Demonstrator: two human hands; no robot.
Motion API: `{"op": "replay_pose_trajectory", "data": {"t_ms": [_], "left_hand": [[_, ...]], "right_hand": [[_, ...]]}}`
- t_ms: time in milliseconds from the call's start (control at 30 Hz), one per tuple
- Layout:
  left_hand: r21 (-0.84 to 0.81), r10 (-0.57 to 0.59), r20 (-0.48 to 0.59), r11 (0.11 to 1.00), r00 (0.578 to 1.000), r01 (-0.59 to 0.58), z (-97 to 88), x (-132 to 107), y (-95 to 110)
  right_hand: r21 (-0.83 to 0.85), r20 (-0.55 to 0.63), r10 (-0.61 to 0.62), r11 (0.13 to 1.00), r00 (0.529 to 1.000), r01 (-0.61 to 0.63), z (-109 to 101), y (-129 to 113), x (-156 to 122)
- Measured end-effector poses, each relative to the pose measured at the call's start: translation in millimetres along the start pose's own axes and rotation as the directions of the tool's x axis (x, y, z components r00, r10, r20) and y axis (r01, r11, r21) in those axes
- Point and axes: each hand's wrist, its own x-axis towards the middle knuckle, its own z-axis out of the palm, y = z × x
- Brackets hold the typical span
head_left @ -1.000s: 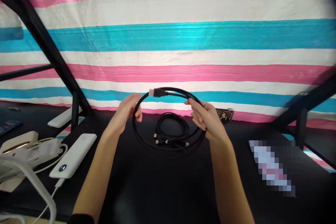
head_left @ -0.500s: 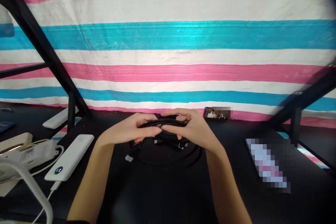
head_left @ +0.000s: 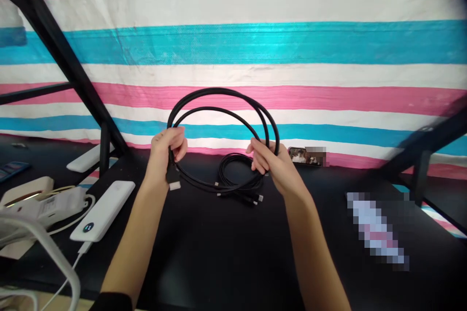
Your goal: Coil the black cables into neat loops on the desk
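Observation:
Between my two hands hangs a thick black cable (head_left: 219, 91) in wide loops, held up off the desk. My left hand (head_left: 168, 145) is closed round the loops at their left side; a black plug with a pale cap (head_left: 174, 185) points down just below it. On the right side, the fingers of my right hand (head_left: 268, 156) grip the same loops. Behind and below the loops, a thinner coiled black cable (head_left: 223, 170) lies on the black desk (head_left: 222, 252), with several small connectors at its front.
A white power bank (head_left: 104, 209) with a plugged-in white cord lies left of my arm. Beyond it sits a white power strip (head_left: 60, 204). A phone (head_left: 297, 155) leans at the back, and a blurred-out screen (head_left: 377, 228) lies right. Black frame bars (head_left: 69, 65) slope on both sides.
Both hands have moved apart and the thick cable has risen, its bunched loops opening into a wide ring. The thinner coil on the desk now shows more fully.

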Motion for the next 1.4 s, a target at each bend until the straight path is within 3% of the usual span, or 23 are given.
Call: {"op": "replay_pose_trajectory", "data": {"t_ms": [100,167,267,367,500,567,667,767,967,1100,1233,1333,1400], "left_hand": [[-0.064,0.037,-0.101,0.997,0.994,-0.044,11.5,-3.3,-10.5],[-0.047,0.063,-0.095,0.997,0.994,-0.067,15.7,-3.8,-17.2],[0.089,-0.022,0.119,0.996,0.993,0.012,13.1,0.7,-23.2],[0.270,-0.157,0.256,0.959,0.954,0.086,8.9,5.2,-25.5],[0.218,-0.209,0.308,0.965,0.928,0.145,14.7,4.0,-30.8],[0.135,-0.181,0.275,0.980,0.944,0.148,19.2,3.2,-34.6],[0.053,-0.070,0.173,0.997,0.982,0.062,20.8,4.4,-37.4],[0.080,-0.012,0.195,0.997,0.981,-0.004,17.6,6.2,-35.5],[0.181,-0.165,0.264,0.976,0.950,0.119,16.0,6.0,-36.9],[0.170,-0.239,0.252,0.965,0.938,0.200,19.9,2.0,-37.2],[0.095,-0.251,0.294,0.968,0.922,0.233,19.3,-4.1,-26.3],[-0.001,-0.235,0.403,0.966,0.885,0.258,18.1,-7.5,-18.0],[-0.050,-0.211,0.417,0.966,0.884,0.255,21.6,-9.9,-18.0]], "right_hand": [[0.183,-0.074,0.029,0.983,0.997,-0.015,12.4,2.7,2.1],[0.248,-0.116,0.047,0.969,0.992,-0.017,14.0,2.1,3.1],[0.272,-0.151,0.070,0.962,0.986,-0.027,2.8,-1.8,4.7],[0.271,-0.171,0.093,0.962,0.981,-0.044,-13.7,-5.9,5.1],[0.198,-0.076,0.124,0.974,0.989,-0.107,-23.1,-7.1,2.7],[0.166,-0.069,0.119,0.980,0.990,-0.107,-23.2,-6.5,1.5],[0.089,-0.026,0.109,0.990,0.994,-0.106,-24.5,-5.4,0.7],[-0.047,0.048,0.104,0.994,0.993,-0.102,-27.8,-4.1,0.8],[-0.243,0.010,0.038,0.969,0.999,-0.034,-20.5,-5.4,-3.1],[-0.379,-0.078,-0.130,0.921,0.988,0.091,-4.9,-13.0,-10.0],[-0.169,-0.021,-0.092,0.982,0.996,0.087,-0.5,-16.0,-11.1],[0.025,-0.129,-0.034,0.999,0.991,0.038,-6.7,-10.9,-5.3],[0.140,-0.222,-0.013,0.989,0.975,0.045,-12.1,-6.6,0.0]]}}
